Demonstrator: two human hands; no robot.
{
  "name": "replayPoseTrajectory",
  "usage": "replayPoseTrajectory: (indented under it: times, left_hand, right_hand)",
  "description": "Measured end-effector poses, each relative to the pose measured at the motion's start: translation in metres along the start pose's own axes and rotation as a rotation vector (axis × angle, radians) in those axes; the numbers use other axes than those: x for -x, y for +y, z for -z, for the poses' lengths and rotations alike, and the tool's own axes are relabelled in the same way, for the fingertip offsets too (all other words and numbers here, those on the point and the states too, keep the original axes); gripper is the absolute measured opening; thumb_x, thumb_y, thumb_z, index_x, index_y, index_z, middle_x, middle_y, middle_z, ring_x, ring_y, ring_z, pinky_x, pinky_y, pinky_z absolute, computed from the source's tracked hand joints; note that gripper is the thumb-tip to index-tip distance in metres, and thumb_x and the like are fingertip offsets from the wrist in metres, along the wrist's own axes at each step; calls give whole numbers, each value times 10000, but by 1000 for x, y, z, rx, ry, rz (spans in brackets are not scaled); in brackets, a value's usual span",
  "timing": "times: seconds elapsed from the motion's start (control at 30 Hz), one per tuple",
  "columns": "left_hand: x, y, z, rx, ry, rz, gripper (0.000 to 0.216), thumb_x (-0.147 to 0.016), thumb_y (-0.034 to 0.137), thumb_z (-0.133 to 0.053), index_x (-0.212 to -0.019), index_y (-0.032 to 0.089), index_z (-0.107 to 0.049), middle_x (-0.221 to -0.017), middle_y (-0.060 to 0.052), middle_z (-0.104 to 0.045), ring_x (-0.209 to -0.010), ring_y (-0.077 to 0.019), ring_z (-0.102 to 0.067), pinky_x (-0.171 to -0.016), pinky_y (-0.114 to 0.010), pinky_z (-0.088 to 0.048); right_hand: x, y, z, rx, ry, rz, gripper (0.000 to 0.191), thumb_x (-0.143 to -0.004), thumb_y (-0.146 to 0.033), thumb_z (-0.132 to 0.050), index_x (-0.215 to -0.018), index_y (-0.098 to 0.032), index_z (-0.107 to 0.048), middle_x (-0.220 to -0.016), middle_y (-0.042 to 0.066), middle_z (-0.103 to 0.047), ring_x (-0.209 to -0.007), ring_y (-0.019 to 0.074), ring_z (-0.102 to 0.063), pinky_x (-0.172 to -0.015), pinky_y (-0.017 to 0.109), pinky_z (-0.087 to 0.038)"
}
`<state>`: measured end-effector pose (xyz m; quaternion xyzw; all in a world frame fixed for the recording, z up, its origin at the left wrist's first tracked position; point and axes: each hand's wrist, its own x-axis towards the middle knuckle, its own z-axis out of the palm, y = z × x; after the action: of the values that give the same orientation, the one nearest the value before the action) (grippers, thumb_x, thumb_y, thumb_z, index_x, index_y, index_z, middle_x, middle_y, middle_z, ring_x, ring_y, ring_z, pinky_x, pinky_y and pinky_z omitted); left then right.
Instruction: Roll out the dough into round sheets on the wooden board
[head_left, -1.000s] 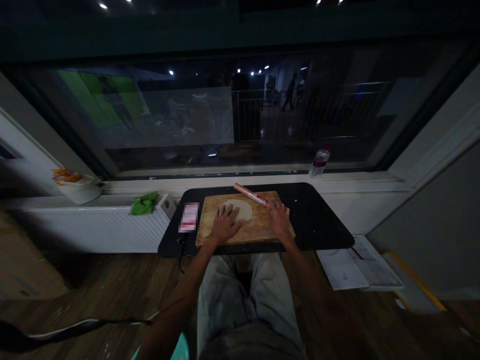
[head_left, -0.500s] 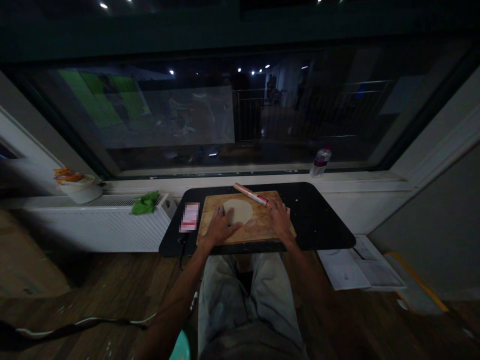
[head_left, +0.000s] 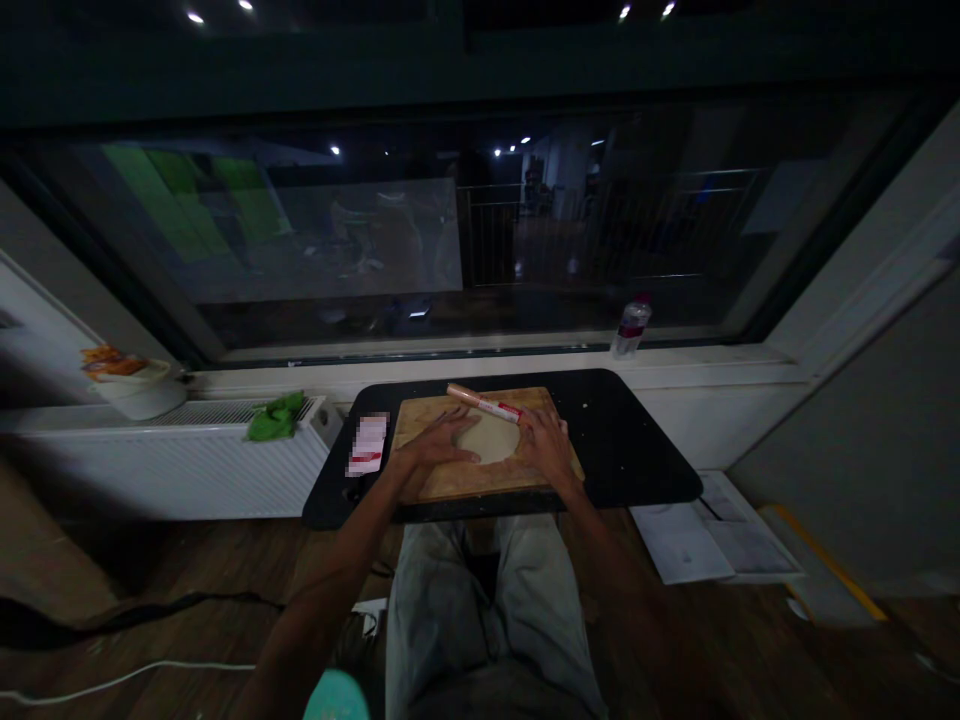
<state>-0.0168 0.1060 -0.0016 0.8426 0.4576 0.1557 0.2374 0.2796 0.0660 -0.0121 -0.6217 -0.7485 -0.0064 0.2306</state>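
Observation:
A flat, round sheet of dough [head_left: 491, 441] lies on a wooden cutting board [head_left: 457, 487]. My left hand [head_left: 441, 440] rests at the dough's left edge, fingers spread and thumb along its near side. On the other side, my right hand [head_left: 547, 442] is at the dough's right edge with its fingers apart, close to the end of the rolling pin. That rolling pin [head_left: 484, 403], wooden with a red and white label, lies aslant on the board behind the dough. Neither hand is wrapped around anything.
The board sits on a black table [head_left: 637, 440]. A phone-like pixelated item [head_left: 368, 445] lies at the table's left. A bottle [head_left: 631, 328] stands on the windowsill. A green cloth [head_left: 275, 416] and a white tub [head_left: 144, 390] are on the radiator at left.
The dough has shifted right and nearer on the board. My right hand has come in to its right edge, and my left hand has moved along with it. The camera view has shifted slightly.

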Motion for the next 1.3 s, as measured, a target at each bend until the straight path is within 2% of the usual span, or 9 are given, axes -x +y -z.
replayPoseTrajectory:
  times: [0.1,0.17,0.23,0.4,0.53,0.67,0.83,0.9,1.3]
  left_hand:
    - [7,14,-10,85,344,126,578,-1037,668,-651,-1361,216,-808,-1430,-144,-803,-1331,-335,-729,-1163,-465,-541]
    - [13,24,-14,37,663,360,522,-1152,547,-435,-1202,194,-817,-1208,-160,-824,-1143,-332,-743,-1059,-488,-559]
    - [15,31,-12,-95,783,500,469,-1167,446,-391,-1203,193,-784,-1237,-180,-790,-1222,-368,-692,-1100,-532,-532]
    - [3,33,-4,-352,507,446,376,-1142,367,-479,-1367,195,-728,-1478,-190,-696,-1437,-388,-599,-1273,-551,-439]
    - [-5,26,-17,-388,392,369,392,-1129,290,-470,-1400,197,-737,-1545,-201,-681,-1570,-388,-526,-1340,-602,-378]
    - [-6,18,-24,-398,370,324,419,-1115,266,-471,-1449,215,-718,-1634,-181,-636,-1711,-393,-371,-1381,-667,-316]
    - [-12,12,-21,-379,346,329,445,-1111,264,-478,-1500,224,-690,-1614,-167,-662,-1703,-377,-402,-1363,-633,-375]
    - [-12,12,-22,-378,346,328,469,-1116,268,-464,-1532,216,-674,-1624,-174,-659,-1692,-374,-421,-1355,-624,-390]
    - [5,22,-22,-407,339,288,499,-1120,276,-411,-1534,206,-681,-1639,-156,-677,-1679,-364,-450,-1376,-591,-361]
  right_hand:
    - [1,-4,5,-47,-37,54,526,-1106,-172,-526,-1607,-248,-666,-1466,142,-746,-1389,306,-601,-1190,451,-397]
    - [1,-7,8,-71,-60,93,476,-1100,-185,-550,-1538,-250,-723,-1442,129,-760,-1373,296,-615,-1202,445,-388]
    - [1,-10,10,-95,-61,118,383,-1118,-234,-563,-1430,-252,-784,-1407,116,-778,-1357,290,-627,-1212,440,-384]
    - [1,-14,12,-101,-47,115,349,-1186,-324,-495,-1259,-256,-830,-1323,106,-805,-1303,278,-653,-1188,430,-407]
    - [-7,-10,20,-31,-78,179,307,-1171,-340,-550,-1245,-260,-837,-1336,107,-780,-1315,278,-640,-1196,427,-421]
    - [-25,-4,26,47,-151,248,320,-1169,-336,-553,-1216,-248,-857,-1459,119,-719,-1382,274,-615,-1251,442,-408]
    - [-38,-12,18,163,-153,27,516,-1171,-337,-510,-1656,-207,-632,-1645,179,-645,-1511,330,-559,-1247,484,-417]
    - [-37,-16,14,180,-154,-6,569,-1164,-334,-502,-1708,-184,-573,-1672,189,-634,-1532,340,-555,-1266,490,-398]
    - [10,-29,9,217,-93,13,504,-1157,-258,-398,-1505,-77,-715,-1540,255,-721,-1490,356,-607,-1309,501,-357]
